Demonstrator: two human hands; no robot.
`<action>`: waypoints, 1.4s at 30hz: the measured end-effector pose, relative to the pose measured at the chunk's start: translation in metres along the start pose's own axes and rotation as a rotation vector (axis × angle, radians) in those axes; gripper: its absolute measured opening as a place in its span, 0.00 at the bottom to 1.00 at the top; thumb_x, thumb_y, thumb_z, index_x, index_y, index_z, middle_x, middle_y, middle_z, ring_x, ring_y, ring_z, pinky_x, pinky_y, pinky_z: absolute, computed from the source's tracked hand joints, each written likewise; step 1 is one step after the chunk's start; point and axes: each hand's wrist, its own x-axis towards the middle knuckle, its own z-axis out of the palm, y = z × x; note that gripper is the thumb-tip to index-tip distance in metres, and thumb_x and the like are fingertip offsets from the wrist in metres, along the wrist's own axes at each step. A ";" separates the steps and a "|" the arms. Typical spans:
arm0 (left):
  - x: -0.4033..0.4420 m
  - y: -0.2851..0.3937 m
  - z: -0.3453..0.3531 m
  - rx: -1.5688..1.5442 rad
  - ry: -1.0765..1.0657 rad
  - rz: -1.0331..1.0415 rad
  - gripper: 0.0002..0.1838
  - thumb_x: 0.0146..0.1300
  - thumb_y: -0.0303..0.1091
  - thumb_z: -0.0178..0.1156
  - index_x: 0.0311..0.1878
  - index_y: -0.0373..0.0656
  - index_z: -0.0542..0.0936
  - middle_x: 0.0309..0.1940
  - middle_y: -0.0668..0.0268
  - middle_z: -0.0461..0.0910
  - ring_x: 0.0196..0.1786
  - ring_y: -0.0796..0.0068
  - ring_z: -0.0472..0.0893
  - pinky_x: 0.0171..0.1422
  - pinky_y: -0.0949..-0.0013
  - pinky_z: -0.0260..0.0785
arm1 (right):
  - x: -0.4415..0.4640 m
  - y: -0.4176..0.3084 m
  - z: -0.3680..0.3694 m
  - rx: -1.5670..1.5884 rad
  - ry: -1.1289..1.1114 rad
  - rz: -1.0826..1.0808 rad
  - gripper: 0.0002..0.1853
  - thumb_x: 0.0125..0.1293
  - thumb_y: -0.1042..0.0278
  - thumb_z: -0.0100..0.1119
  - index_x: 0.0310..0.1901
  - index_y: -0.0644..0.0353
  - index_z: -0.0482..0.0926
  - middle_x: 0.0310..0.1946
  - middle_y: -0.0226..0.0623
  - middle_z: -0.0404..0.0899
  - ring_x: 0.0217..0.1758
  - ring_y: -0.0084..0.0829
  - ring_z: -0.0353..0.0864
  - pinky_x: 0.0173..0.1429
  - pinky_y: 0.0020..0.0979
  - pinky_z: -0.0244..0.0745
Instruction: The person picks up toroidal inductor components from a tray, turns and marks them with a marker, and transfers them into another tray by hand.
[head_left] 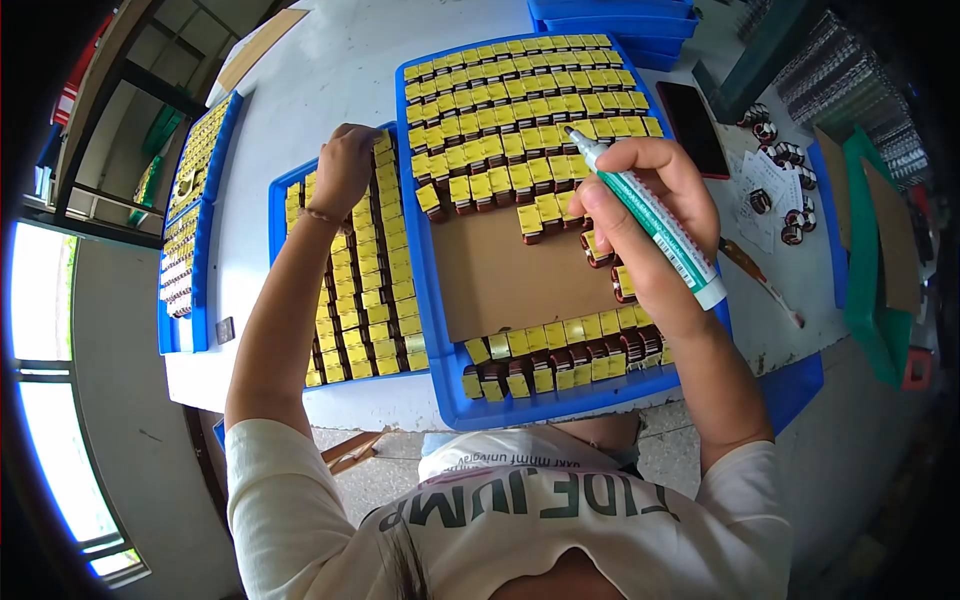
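The head view takes in, nearest, the person's pale shirt (560, 500), whose large dark letters, upside down here, read TIDE JUMP; a smaller line beneath is not clear enough to trust. Just beyond, at the table's edge, lies the right blue tray (435, 345), lined with brown cardboard (490, 275). Yellow-topped components (553, 335) stand in rows along its near end and fill its far part, with bare lining between.

Over this tray the right hand (660, 200) grasps a marker (668, 240) between thumb and fingers, its dark tip pointing at the far rows. The marker's green-and-white label carries small print and a barcode, too fine to read. Beside it, the left blue tray (276, 235) holds more such components in long rows; the left hand (345, 165) is bent over its far end, and whether the fingers grip a piece cannot be told.

The step in hand looks like tending these components with the marker ready; the next move seems to call for careful aim at one small top without jostling its neighbours.

Farther right lie a phone (693, 130), loose wound parts (792, 235) and printed papers (745, 180), unreadable from here. Stacked blue trays (615, 22) stand at the back.
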 end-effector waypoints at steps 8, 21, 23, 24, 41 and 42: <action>-0.024 0.067 -0.048 -0.275 -0.024 -0.095 0.09 0.59 0.33 0.60 0.39 0.40 0.82 0.42 0.58 0.79 0.40 0.63 0.79 0.47 0.67 0.70 | 0.000 0.004 -0.002 0.014 -0.011 -0.060 0.10 0.59 0.78 0.57 0.42 0.61 0.72 0.31 0.33 0.76 0.31 0.22 0.79 0.29 0.17 0.72; -0.064 0.101 -0.042 0.203 -0.025 0.236 0.17 0.44 0.27 0.72 0.40 0.43 0.78 0.44 0.61 0.76 0.47 0.63 0.75 0.47 0.66 0.71 | -0.001 0.006 0.000 -0.024 -0.008 -0.054 0.10 0.59 0.78 0.57 0.42 0.61 0.72 0.29 0.32 0.76 0.30 0.21 0.78 0.29 0.17 0.71; -0.065 0.104 -0.044 0.259 -0.007 0.252 0.19 0.44 0.25 0.71 0.41 0.43 0.77 0.45 0.61 0.76 0.46 0.63 0.75 0.48 0.65 0.71 | 0.000 0.007 0.000 -0.028 -0.009 -0.055 0.10 0.59 0.78 0.57 0.42 0.61 0.72 0.29 0.32 0.75 0.30 0.21 0.78 0.28 0.17 0.71; -0.066 0.109 -0.047 0.256 -0.008 0.249 0.19 0.44 0.25 0.71 0.41 0.43 0.77 0.45 0.61 0.76 0.46 0.63 0.75 0.48 0.65 0.71 | 0.000 0.007 0.000 -0.030 -0.011 -0.053 0.10 0.59 0.78 0.57 0.42 0.61 0.72 0.29 0.32 0.75 0.30 0.21 0.78 0.28 0.17 0.71; -0.078 0.191 -0.044 -1.797 -0.244 -0.265 0.25 0.46 0.22 0.70 0.48 0.37 0.70 0.47 0.56 0.75 0.44 0.71 0.78 0.51 0.72 0.71 | 0.005 0.017 0.002 -0.023 -0.054 -0.158 0.26 0.49 0.80 0.66 0.50 0.60 0.66 0.42 0.46 0.77 0.30 0.23 0.76 0.34 0.19 0.72; -0.079 0.189 -0.039 -1.810 -0.213 -0.256 0.25 0.46 0.22 0.70 0.48 0.37 0.70 0.47 0.56 0.75 0.44 0.71 0.78 0.52 0.72 0.70 | 0.006 0.017 0.002 -0.006 -0.074 -0.139 0.27 0.49 0.80 0.66 0.51 0.60 0.66 0.43 0.48 0.77 0.30 0.23 0.77 0.34 0.19 0.73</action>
